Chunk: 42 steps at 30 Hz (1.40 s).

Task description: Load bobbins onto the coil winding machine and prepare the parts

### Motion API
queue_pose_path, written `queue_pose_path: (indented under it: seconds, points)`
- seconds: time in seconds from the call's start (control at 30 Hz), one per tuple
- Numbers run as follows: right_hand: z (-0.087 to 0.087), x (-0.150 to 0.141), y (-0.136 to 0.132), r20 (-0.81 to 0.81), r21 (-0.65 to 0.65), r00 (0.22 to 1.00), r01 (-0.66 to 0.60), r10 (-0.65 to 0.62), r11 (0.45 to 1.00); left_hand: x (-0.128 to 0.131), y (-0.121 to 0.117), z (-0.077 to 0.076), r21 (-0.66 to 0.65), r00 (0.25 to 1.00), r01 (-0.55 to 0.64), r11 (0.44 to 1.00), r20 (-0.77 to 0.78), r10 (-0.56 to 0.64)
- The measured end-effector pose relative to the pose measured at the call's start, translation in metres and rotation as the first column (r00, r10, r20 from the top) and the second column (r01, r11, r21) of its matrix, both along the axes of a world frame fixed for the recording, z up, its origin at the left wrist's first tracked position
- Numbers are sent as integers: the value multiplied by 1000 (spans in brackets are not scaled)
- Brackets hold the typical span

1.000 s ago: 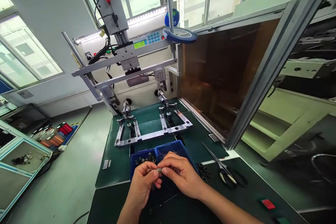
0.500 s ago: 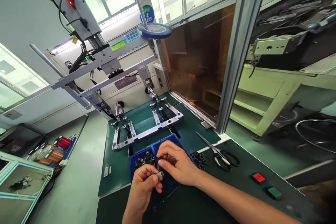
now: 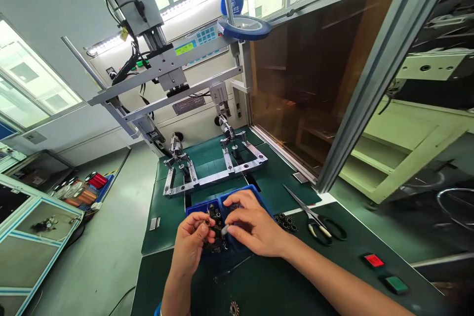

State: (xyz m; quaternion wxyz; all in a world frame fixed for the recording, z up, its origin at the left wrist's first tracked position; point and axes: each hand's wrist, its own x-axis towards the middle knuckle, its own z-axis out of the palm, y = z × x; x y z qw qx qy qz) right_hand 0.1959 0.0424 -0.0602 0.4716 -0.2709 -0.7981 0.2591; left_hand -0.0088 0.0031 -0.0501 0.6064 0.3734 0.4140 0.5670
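Between the thumb and fingers of my left hand (image 3: pixel 190 242) is a small copper-and-dark part (image 3: pixel 207 223), mostly covered by the fingertips. My right hand (image 3: pixel 255 224) pinches a short pale grey tube (image 3: pixel 224 230) beside it. Both hands are over the front of a divided blue bin (image 3: pixel 254 188). Small dark cylindrical parts (image 3: pixel 212 211) fill its left compartment; my right hand hides much of the other one. A toothed ring (image 3: pixel 234 308) with copper colour lies on the table nearer to me.
Right of the bin are several black toothed rings (image 3: pixel 286 222) and scissors (image 3: pixel 314 219). Farther right sit a red button (image 3: pixel 374 259) and a green button (image 3: pixel 396 284). A metal frame with clamps (image 3: pixel 215 177) stands behind the bin. A thin tool (image 3: pixel 239 264) lies in front.
The grey tube has passed from my left hand to my right hand. My left hand now holds the small copper-and-dark part. The toothed ring has come into view as the camera shifted.
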Motion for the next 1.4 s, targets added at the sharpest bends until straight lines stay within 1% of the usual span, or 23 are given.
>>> queue_pose_path:
  seconds: [0.07,0.13,0.2,0.3,0.37,0.43,0.5,0.57,0.67,0.73,0.83,0.93,1.03,1.1,1.2,1.27,1.33,1.4]
  points:
    - [-3,-3,-1,174,19,981,-86,81,996,-5,1,0,14,999,-33,999,27,33]
    - [-8,-8,-4,305,9,942,-147,138,989,-8,2,-1,25,998,-50,998,43,49]
    - [-11,-12,-7,377,-3,913,-168,156,986,-9,1,-2,33,997,-50,998,61,47]
    - [-15,-14,-8,395,-18,907,-150,145,989,-8,-1,-3,34,995,-36,999,90,33]
    - [-14,-14,-8,327,-26,935,-132,133,991,-6,-2,-3,22,995,-32,999,93,30]
    - [-11,-13,-8,166,-63,982,-81,91,995,-3,-3,-5,15,996,-24,1000,90,23]
    - [-7,-13,-9,-21,-164,999,-40,37,986,3,-5,-7,12,996,5,1000,91,-6]
    - [-5,-15,-11,-157,-283,987,-74,30,956,10,-7,-9,1,993,52,999,104,-52]
    - [-4,-20,-14,-301,-384,952,-167,48,908,21,-9,-11,-12,985,113,994,129,-110]
    - [-4,-21,-14,-395,-433,919,-176,-11,884,26,-10,-11,-16,982,138,990,130,-135]
    - [-1,-21,-12,-490,-484,865,-167,-108,859,29,-11,-10,-26,981,154,988,124,-150]
    - [2,-17,-8,-549,-477,825,-178,-134,861,29,-11,-9,-35,980,158,987,131,-152]
    - [2,-12,-5,-574,-456,811,-206,-110,865,27,-11,-9,-34,978,154,987,150,-148]
    - [0,-10,-3,-552,-436,832,-225,-61,872,26,-11,-9,-29,975,153,988,170,-146]
    - [-3,-9,-2,-457,-406,888,-264,56,875,25,-11,-9,-3,969,156,988,194,-152]
    - [-5,-10,-3,-399,-392,908,-295,128,871,26,-11,-9,11,967,162,987,198,-160]
    - [-6,-12,-5,-388,-381,909,-310,153,871,27,-11,-9,14,967,166,986,192,-166]
    - [-5,-13,-6,-402,-387,906,-300,133,872,28,-11,-9,12,968,178,984,178,-177]
